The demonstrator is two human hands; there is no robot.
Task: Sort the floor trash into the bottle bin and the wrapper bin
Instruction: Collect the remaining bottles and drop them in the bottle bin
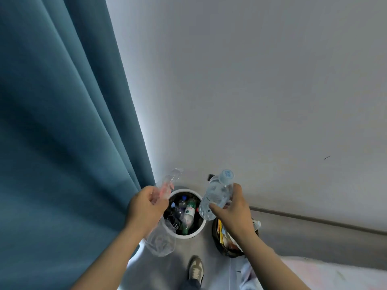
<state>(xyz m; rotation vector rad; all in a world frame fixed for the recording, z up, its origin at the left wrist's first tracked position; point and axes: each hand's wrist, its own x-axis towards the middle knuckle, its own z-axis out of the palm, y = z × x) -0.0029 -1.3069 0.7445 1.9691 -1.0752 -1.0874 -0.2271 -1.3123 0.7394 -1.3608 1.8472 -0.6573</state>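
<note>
The right hand [232, 214] has its fingers curled round a clear plastic water bottle with a pale blue cap [215, 195]. It holds the bottle just above the right edge of the white round bin [194, 234]. The left hand [146, 208] grips a long, clear, crumpled piece of plastic [161, 241] over the bin's left edge. I cannot tell if it is a squashed bottle or a wrapper.

The white bin already has a heap of plastic bottles [189, 212] in it, so part of the job looks done. Just right of it stands a dark round bin [216, 243] with colourful wrappers [225, 237] inside. The two held things are not yet dropped in. No other floor trash shows near the white bin.

Count: two hands, two held things, two bins, and at least four bottles in the white bin. One grey and white shoe [195, 268] is below it.
</note>
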